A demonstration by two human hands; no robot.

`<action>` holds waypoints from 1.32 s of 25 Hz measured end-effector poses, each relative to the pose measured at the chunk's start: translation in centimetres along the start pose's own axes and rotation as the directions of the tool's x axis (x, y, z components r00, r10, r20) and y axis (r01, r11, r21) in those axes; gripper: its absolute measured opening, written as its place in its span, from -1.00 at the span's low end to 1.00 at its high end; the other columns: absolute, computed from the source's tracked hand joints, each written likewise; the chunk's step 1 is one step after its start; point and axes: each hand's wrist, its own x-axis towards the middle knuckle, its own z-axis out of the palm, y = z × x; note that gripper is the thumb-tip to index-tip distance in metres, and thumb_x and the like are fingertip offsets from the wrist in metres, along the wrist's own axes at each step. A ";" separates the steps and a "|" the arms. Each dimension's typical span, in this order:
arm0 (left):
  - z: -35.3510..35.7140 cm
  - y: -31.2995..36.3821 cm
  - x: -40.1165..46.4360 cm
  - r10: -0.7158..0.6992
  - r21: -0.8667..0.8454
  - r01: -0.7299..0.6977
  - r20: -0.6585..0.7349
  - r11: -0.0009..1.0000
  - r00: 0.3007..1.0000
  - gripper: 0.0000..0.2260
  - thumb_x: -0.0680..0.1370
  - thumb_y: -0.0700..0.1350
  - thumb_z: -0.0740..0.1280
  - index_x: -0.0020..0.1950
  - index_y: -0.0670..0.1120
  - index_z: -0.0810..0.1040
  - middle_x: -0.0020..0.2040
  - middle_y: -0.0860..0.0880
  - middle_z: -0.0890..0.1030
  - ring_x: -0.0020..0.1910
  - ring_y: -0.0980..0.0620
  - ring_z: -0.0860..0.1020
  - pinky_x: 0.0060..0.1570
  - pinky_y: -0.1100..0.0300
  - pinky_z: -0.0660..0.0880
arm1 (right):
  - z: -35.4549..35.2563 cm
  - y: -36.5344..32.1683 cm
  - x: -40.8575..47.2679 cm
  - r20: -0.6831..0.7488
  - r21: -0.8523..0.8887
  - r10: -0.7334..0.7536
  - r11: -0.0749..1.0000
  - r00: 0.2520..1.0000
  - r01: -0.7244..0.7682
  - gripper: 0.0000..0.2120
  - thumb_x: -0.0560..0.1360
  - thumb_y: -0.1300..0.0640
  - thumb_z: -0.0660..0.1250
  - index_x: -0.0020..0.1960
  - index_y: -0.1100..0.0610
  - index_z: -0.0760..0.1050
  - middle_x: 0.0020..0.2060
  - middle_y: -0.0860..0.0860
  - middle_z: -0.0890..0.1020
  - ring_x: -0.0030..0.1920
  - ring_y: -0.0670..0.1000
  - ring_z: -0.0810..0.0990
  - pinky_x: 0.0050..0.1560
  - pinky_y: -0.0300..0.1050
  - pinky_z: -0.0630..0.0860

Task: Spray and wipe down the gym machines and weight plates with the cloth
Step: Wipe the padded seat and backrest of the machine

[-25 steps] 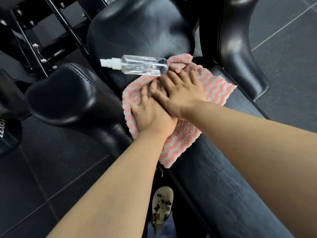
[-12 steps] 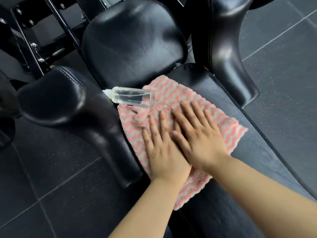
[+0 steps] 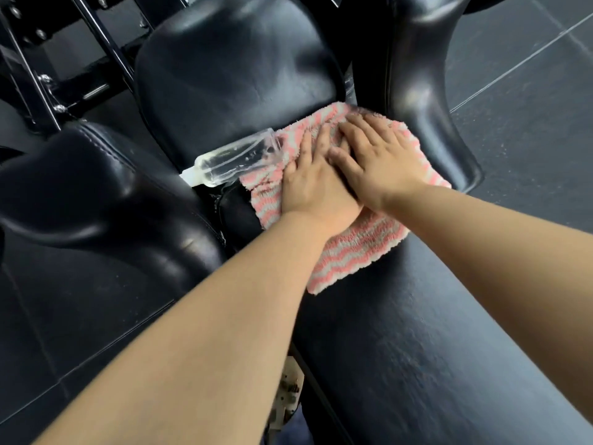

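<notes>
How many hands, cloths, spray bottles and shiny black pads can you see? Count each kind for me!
Hands: 2, the left hand and the right hand, both flat on the cloth
Cloths: 1, the pink and white cloth
Spray bottles: 1, the clear spray bottle
Black pads: 4
Total: 8

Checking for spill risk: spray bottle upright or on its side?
On its side: the spray bottle lies flat against the cloth edge, nozzle pointing left.

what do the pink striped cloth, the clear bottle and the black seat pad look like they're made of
Pink-and-white striped cloth: fluffy, looped pile, probably microfibre or terry.
Clear spray bottle: see-through, glossy wall, likely plastic.
Black seat pad: smooth, shiny, creased skin, likely vinyl or leather over padding.
</notes>
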 end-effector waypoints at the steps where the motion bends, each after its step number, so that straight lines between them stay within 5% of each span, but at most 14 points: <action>1: -0.1 -0.3 0.6 0.007 0.000 -0.007 0.019 1.000 1.000 -0.36 0.57 0.13 0.09 0.55 0.04 -0.15 0.56 0.02 -0.16 0.53 -0.02 -0.14 0.45 0.03 -0.05 | 0.0 -0.1 0.4 -0.014 0.011 0.006 1.000 1.000 -0.006 -0.44 0.61 -0.19 -0.09 0.52 0.05 0.08 0.53 -0.05 0.10 0.52 -0.05 -0.04 0.48 -0.13 -0.15; 7: 0.3 0.8 -0.3 0.018 0.101 -0.018 0.002 0.995 1.000 -0.40 0.58 0.12 0.06 0.54 0.12 -0.17 0.56 -0.04 -0.16 0.53 -0.08 -0.15 0.45 -0.10 -0.09 | 0.1 0.8 -2.3 -0.023 0.066 0.067 0.996 0.998 -0.065 -0.44 0.61 -0.17 -0.11 0.55 0.00 -0.07 0.54 -0.06 -0.05 0.52 -0.06 -0.13 0.48 -0.10 -0.15; 11: 2.8 4.7 -5.3 0.091 0.193 -0.081 -0.044 0.978 0.995 -0.39 0.58 0.11 0.00 0.53 0.08 -0.27 0.53 -0.14 -0.29 0.50 -0.17 -0.28 0.41 -0.23 -0.29 | 1.0 3.0 -9.0 -0.044 -0.007 0.136 0.991 0.990 -0.136 -0.24 0.42 -0.33 -0.34 0.54 -0.03 -0.16 0.54 -0.04 -0.09 0.53 -0.04 -0.17 0.48 -0.07 -0.11; 15: 5.4 6.9 -12.0 0.159 0.179 -0.158 0.013 0.971 0.987 -0.39 0.58 0.09 -0.05 0.50 0.06 -0.34 0.49 -0.16 -0.40 0.46 -0.20 -0.38 0.34 -0.31 -0.37 | 3.0 3.9 -16.9 -0.037 -0.020 0.164 0.986 0.986 -0.165 -0.32 0.49 -0.31 -0.34 0.50 0.03 -0.21 0.53 0.01 -0.08 0.51 -0.04 -0.23 0.46 -0.03 -0.27; 20: 6.5 4.4 -18.3 0.185 0.133 -0.181 -0.015 0.974 0.983 -0.40 0.43 0.12 -0.01 0.50 0.10 0.19 0.54 -0.12 0.08 0.51 -0.19 0.03 0.37 -0.36 -0.03 | 5.0 0.1 -22.9 -0.114 -0.013 0.164 0.986 0.980 -0.167 -0.36 0.60 -0.20 -0.15 0.46 0.23 0.21 0.44 0.21 0.28 0.46 0.14 0.10 0.43 0.10 -0.07; 24: 5.5 0.0 -17.7 0.141 0.092 -0.134 -0.070 0.987 0.988 -0.38 0.38 0.21 0.09 0.40 0.03 0.36 0.48 -0.11 0.28 0.45 -0.21 0.19 0.33 -0.34 0.07 | 2.9 -4.0 -16.5 -0.224 0.210 0.163 0.971 0.961 -0.116 -0.43 0.48 -0.14 0.09 0.32 0.22 0.42 0.26 0.23 0.46 0.26 0.20 0.33 0.34 0.24 0.25; 27: 4.5 -2.9 -15.2 0.005 0.088 0.006 -0.128 0.996 0.992 -0.43 0.42 0.22 0.08 0.29 -0.04 0.50 0.41 -0.18 0.36 0.41 -0.25 0.25 0.33 -0.30 0.18 | 1.3 -7.5 -8.6 -0.296 0.177 0.039 0.984 0.955 0.014 -0.49 0.47 -0.01 0.26 0.34 0.23 0.40 0.32 0.23 0.40 0.28 0.25 0.35 0.30 0.15 0.29; 30: 2.4 -4.5 -12.2 -0.114 0.053 0.120 -0.112 0.991 0.987 -0.34 0.43 0.25 -0.08 0.38 -0.05 0.40 0.49 -0.25 0.19 0.47 -0.28 0.10 0.42 -0.14 -0.01 | 0.6 -10.6 -2.1 -0.121 0.035 -0.107 0.993 0.987 0.112 -0.41 0.54 -0.05 0.20 0.48 0.15 0.17 0.49 0.12 0.18 0.46 0.16 0.15 0.44 0.05 0.05; 33: 1.2 -5.2 -10.4 -0.135 0.079 0.136 -0.020 0.988 0.991 -0.20 0.33 0.27 -0.32 0.49 -0.02 0.15 0.52 -0.24 0.02 0.50 -0.25 -0.07 0.44 -0.03 -0.16 | 0.6 -12.1 1.4 0.047 -0.100 -0.174 0.979 0.984 0.178 -0.43 0.50 -0.12 0.24 0.41 0.10 0.22 0.38 0.09 0.32 0.39 0.14 0.27 0.37 0.07 0.15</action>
